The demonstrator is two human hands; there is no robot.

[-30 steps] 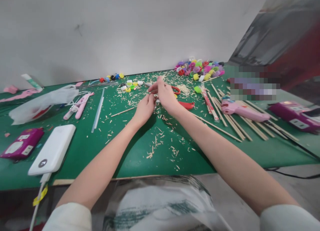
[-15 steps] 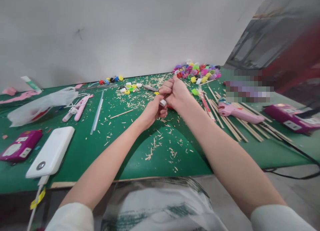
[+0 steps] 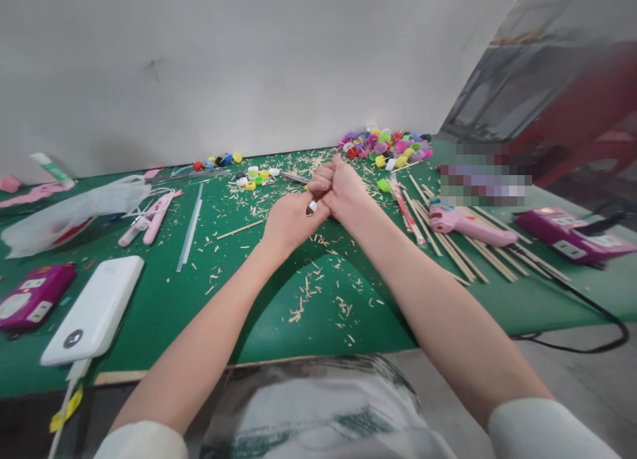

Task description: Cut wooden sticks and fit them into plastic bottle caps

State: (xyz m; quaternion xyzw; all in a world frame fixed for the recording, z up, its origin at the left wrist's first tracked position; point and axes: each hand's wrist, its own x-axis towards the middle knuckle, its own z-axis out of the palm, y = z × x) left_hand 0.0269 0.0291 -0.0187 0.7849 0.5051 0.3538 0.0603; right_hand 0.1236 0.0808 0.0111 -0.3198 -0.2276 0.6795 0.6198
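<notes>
My left hand [image 3: 290,224] and my right hand [image 3: 342,188] meet over the middle of the green table, touching at the fingertips. A small white cap [image 3: 312,207] shows between the left thumb and fingers, partly covered. My right hand is closed around a tool with a narrow metal blade [image 3: 294,178] that points left; its handle is hidden in the fist. Just left of the blade lie several white, yellow and green bottle caps [image 3: 255,176]. Pale wood shavings [image 3: 308,286] are scattered under and around both hands.
A heap of coloured caps [image 3: 385,144] lies at the back right. Wooden sticks [image 3: 455,257], a pink glue gun [image 3: 470,228] and a purple box [image 3: 572,235] are at right. Left are a white power bank [image 3: 94,310], glue sticks [image 3: 190,228] and a plastic bag [image 3: 74,210].
My left hand has turned so its back faces up, and the white cap is now more covered. The right hand keeps its closed grip. The whole view has shifted slightly.
</notes>
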